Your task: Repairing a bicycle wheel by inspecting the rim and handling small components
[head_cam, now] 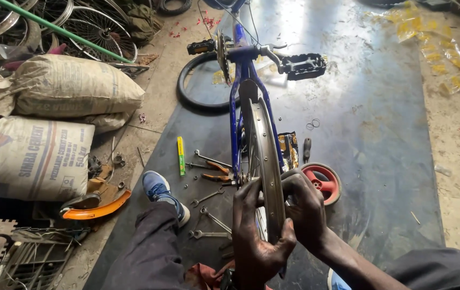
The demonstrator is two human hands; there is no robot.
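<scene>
Both hands close around the bare wheel rim (pixel 266 161) of an upturned blue bicycle (pixel 239 80), which stands on a dark floor mat (pixel 369 161) in front of the seated person. Left hand (pixel 256 236) wraps the near edge of the rim, thumb across the metal, fingers curled and pressed to it; right hand (pixel 306 207) grips the other side, fingers hooked over the rim's flank. The rim carries no tyre — a black tyre (pixel 197 91) lies flat on the floor beside the frame, near the pedals (pixel 302 65).

Judging from the grip, the work in hand looks like checking or steadying the rim in the frame. A next move would likely call for a firm hold by one hand while the other reaches for a tool, since the spanners (pixel 208 215) and orange-handled pliers (pixel 216 172) lie just to the left, near the blue shoe (pixel 160 190). A small red wheel (pixel 324 181) rests just right of the rim — cement sacks (pixel 52 123) sit well off to the left.
</scene>
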